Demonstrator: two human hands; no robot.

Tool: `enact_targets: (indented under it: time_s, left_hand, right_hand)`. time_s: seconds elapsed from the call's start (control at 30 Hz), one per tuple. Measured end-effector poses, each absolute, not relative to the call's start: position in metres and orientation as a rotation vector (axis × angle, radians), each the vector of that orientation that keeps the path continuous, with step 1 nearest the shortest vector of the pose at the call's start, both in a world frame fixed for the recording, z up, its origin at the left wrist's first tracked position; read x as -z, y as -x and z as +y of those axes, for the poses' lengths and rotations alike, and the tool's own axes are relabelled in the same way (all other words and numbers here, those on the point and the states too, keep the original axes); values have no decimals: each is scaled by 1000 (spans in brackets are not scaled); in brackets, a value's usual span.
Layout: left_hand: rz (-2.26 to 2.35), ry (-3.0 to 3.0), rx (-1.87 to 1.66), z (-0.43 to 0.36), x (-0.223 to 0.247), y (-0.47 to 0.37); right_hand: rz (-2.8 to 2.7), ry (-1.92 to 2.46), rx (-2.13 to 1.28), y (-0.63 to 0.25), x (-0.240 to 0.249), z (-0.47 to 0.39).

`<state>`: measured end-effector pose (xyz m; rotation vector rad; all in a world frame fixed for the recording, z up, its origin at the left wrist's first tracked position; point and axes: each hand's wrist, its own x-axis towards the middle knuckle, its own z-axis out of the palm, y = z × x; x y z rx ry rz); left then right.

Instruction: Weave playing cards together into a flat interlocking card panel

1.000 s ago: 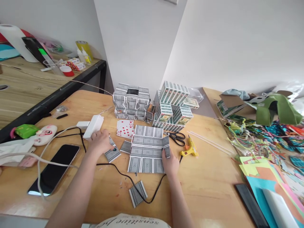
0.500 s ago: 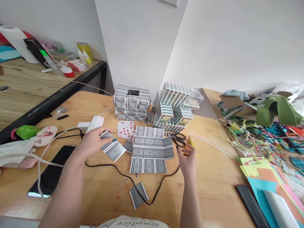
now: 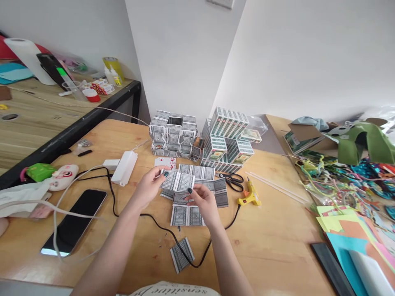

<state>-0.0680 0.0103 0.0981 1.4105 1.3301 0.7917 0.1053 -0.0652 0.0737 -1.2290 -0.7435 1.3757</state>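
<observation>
My left hand pinches the left end of a folded playing card piece with a grey patterned back. The fingers of my right hand are closed at its lower right corner. Both hands hold it over a flat sheet of joined playing cards, covering part of it. Behind my left hand lie red-faced playing cards. A boxy structure of folded cards stands farther back, beside stacked card boxes. Another folded card piece rests near the front of the table.
A yellow glue gun lies right of the sheet, its black cable looping past my arms. Scissors are behind it. A phone and white adapter lie left; coloured papers and yarn are at right.
My left hand has brought the folded card piece rightward over the sheet. My right hand has moved left from beside the glue gun and taken hold of the piece's right end.
</observation>
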Motion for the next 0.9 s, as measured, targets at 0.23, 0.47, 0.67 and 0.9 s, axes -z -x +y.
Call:
enact_targets:
  time_s: [0.23,0.47,0.67,0.9]
  left_hand:
    - [1267,-1274,-761,9,-95,67]
    - [1306,-1306,-705,7,-97,74]
    - [1080,-1513,-448,1,-100,82]
    - [1374,-1710,-501,1,-95,76]
  right_hand:
    - [-674,1231,-1378,-105,-66,-63]
    - [-583,1206,-1345,-101,-55,-64]
    - [-569,1190,-1321,-95,-51,-55]
    - [-820,1227,-1255,-91,-46,-39]
